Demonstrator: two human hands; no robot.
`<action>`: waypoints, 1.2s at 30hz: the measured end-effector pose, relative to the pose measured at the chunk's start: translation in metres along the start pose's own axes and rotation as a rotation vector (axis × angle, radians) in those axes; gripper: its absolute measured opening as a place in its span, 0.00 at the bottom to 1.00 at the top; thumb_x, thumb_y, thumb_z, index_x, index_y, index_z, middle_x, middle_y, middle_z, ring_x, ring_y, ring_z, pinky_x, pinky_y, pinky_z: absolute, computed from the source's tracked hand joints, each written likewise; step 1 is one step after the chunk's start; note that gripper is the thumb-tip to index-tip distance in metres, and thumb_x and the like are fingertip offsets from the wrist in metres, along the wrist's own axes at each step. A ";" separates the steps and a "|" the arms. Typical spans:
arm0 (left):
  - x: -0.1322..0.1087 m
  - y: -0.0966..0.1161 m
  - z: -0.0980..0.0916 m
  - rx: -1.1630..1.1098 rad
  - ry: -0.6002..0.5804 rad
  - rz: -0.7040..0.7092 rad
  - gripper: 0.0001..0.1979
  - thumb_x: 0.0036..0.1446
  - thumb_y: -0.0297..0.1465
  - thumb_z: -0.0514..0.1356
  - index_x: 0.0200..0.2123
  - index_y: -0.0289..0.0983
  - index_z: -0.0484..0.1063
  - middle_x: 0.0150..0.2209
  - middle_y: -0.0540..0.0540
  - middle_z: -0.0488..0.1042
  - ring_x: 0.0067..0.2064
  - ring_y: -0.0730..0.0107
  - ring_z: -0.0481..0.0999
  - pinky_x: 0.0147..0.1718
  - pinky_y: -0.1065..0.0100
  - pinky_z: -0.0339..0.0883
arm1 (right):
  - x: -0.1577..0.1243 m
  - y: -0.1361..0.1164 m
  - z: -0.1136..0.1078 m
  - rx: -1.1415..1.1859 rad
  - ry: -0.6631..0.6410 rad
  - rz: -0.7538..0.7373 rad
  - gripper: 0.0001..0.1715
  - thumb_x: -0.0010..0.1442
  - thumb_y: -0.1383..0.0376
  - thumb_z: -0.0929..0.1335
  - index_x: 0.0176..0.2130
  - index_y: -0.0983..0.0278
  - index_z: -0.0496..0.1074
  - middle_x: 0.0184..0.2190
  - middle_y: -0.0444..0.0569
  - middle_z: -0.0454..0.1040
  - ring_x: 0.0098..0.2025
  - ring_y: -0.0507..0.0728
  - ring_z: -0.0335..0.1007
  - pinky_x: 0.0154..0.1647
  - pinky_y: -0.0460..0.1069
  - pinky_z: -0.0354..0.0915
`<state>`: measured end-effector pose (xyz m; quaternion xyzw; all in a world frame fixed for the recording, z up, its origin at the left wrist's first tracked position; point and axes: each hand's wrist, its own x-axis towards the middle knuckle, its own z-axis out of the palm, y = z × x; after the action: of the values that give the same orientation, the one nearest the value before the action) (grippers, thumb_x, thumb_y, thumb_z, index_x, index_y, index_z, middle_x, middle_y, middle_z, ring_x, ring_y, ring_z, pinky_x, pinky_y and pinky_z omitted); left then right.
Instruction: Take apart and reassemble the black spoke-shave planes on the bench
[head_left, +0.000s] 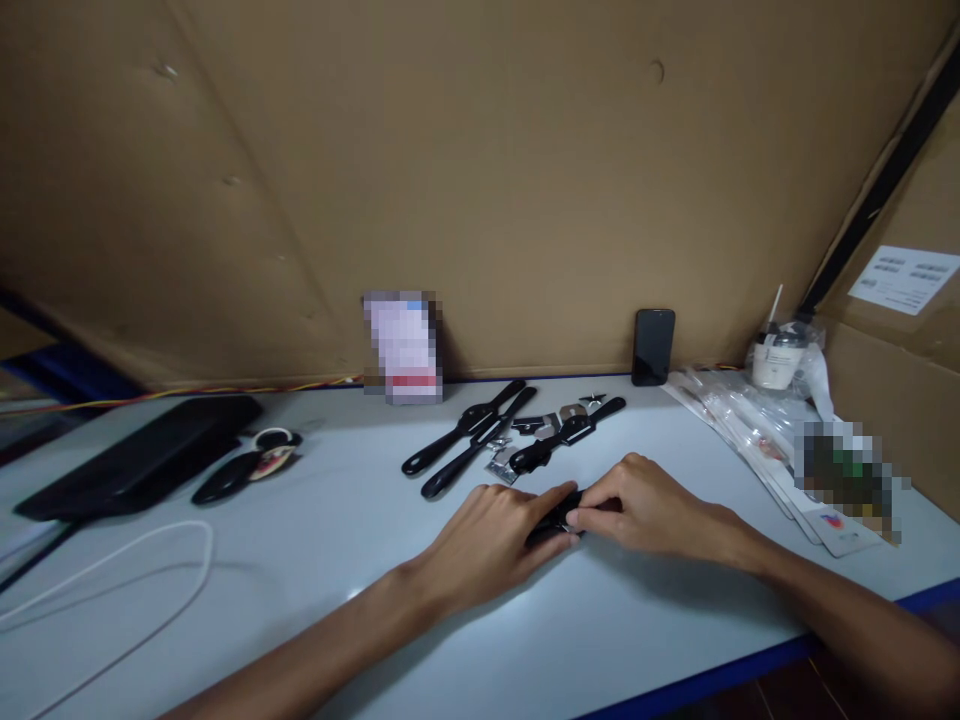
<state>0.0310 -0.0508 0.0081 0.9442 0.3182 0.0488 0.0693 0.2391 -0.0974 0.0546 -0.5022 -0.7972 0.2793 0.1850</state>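
Note:
A black spokeshave (553, 521) lies low over the table, mostly covered by my fingers. My left hand (495, 525) grips it from the left, thumb and index finger along its two sides. From the right, my right hand (645, 505) pinches at its middle; whether a small part sits between those fingertips is hidden. Just beyond my hands are another spokeshave (574, 432) and two more black spokeshave bodies, one (459, 432) behind the other (480, 442). Among them lie flat metal blades (501, 463) and small dark metal pieces (592, 399).
A phone (653, 347) and a blurred-out screen (405, 348) lean on the cardboard wall (480, 180). Plastic-wrapped cards (757, 450) and a lidded cup (777, 362) are right. A black case (142, 455), keys with a fob (232, 478) and a white cable (206, 550) are left.

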 end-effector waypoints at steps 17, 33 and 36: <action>-0.001 -0.003 0.002 0.033 0.017 0.018 0.25 0.71 0.49 0.51 0.58 0.38 0.72 0.30 0.44 0.83 0.29 0.56 0.81 0.25 0.63 0.59 | 0.000 0.008 0.000 -0.441 0.016 -0.031 0.09 0.65 0.59 0.72 0.40 0.63 0.80 0.29 0.48 0.80 0.28 0.54 0.68 0.29 0.49 0.49; 0.001 -0.003 0.003 -0.012 0.056 0.015 0.24 0.69 0.48 0.56 0.54 0.37 0.76 0.28 0.44 0.82 0.28 0.56 0.82 0.25 0.65 0.59 | -0.001 -0.005 0.016 -0.618 -0.028 -0.005 0.15 0.71 0.64 0.62 0.45 0.68 0.76 0.34 0.57 0.82 0.29 0.59 0.74 0.28 0.53 0.48; 0.000 -0.003 0.003 -0.019 0.050 0.007 0.25 0.69 0.50 0.56 0.58 0.38 0.74 0.29 0.43 0.83 0.29 0.55 0.82 0.26 0.65 0.60 | -0.002 -0.013 0.027 -0.643 -0.027 0.046 0.15 0.69 0.67 0.62 0.47 0.70 0.75 0.33 0.59 0.81 0.30 0.61 0.75 0.28 0.53 0.51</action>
<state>0.0295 -0.0484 0.0051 0.9432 0.3159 0.0758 0.0702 0.2158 -0.1105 0.0416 -0.5490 -0.8355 0.0240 0.0001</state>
